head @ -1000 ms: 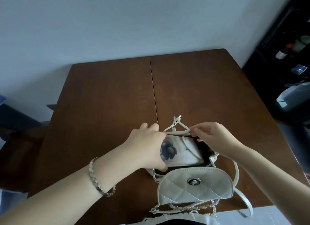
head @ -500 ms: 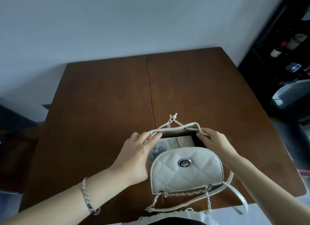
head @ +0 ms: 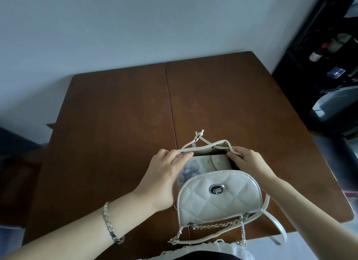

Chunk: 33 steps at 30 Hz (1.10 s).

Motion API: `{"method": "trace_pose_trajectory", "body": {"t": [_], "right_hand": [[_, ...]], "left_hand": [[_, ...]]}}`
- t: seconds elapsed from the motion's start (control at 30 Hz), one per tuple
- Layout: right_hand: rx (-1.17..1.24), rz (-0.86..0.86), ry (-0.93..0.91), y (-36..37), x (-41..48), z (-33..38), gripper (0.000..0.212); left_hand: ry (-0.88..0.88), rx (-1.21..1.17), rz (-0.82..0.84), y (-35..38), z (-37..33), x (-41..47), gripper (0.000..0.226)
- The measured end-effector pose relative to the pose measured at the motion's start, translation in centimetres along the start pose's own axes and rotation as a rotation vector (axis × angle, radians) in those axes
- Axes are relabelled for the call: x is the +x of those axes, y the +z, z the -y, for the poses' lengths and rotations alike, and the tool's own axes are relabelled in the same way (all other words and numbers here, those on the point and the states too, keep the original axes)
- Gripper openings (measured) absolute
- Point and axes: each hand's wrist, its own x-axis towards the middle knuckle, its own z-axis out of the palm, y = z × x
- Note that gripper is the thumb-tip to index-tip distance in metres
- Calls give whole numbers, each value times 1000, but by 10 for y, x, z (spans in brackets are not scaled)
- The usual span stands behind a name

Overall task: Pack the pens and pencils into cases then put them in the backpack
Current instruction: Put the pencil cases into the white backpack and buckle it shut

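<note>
1. The pencil case (head: 203,162), pale with a bluish print, sits inside the open mouth of the small white quilted backpack (head: 219,205). Only its upper part shows, between the far rim and the folded-back flap.
2. The case lies between the two hands: its left end is under the left fingers, and its right end is just beside the right fingertips.
3. The left hand (head: 164,174) reaches in from the lower left, palm down. Its fingers are nearly straight, laid over the case with their tips touching the backpack's rim. This grip is spread and closes round nothing; the thumb is hidden.
4. The right hand (head: 247,162) comes from the lower right, back upward and fingers curled. Its grip pinches the backpack's rim at the right corner, where the drawstring (head: 198,136) runs.
5. The backpack rests near the front edge of the brown worktop (head: 116,124). Its flap, with a round metal clasp (head: 217,188), faces the person, and the chain strap (head: 213,225) hangs below it.
6. A silver bracelet (head: 110,224) circles the left wrist.
</note>
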Motion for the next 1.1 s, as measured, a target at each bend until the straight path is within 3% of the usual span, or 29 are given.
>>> {"method": "trace_pose_trajectory", "body": {"t": [0.13, 0.37, 0.5, 0.63, 0.7, 0.73, 0.77, 0.83, 0.87, 0.93, 1.03, 1.1], "right_hand": [[-2, 37, -31, -2, -1, 0, 21], [1, 36, -35, -5, 2, 1, 20], [-69, 87, -73, -2, 1, 7, 31], [-233, 152, -41, 0, 1, 8, 48], [-426, 67, -157, 3, 1, 10, 68], [-531, -11, -312, 7, 1, 13, 74], [-584, -99, -509, 11, 2, 16, 71], [-648, -86, -808, 18, 1, 30, 64], [-722, 11, -845, 21, 2, 36, 69], [-774, 289, -727, 25, 2, 52, 76], [-828, 299, -667, 29, 8, 55, 66], [-850, 263, -770, 31, 9, 54, 55]], "left_hand": [[-64, -142, -27, -3, 4, -5, 62], [-110, -159, -50, 12, 1, -2, 73], [-238, -57, 28, 20, -15, 7, 67], [-140, 92, -6, 21, -17, 13, 57], [-143, 100, 22, 20, -12, 16, 63], [-157, 69, 55, 18, -11, 16, 66], [-168, 38, 67, 17, -12, 17, 66], [-180, 5, 71, 14, -13, 17, 62], [-185, -49, 106, 12, -12, 15, 66], [-198, -168, 199, 4, -12, 11, 73], [-228, -382, 254, -14, -4, 7, 80], [-244, -324, 288, -20, 6, 6, 82]]}}
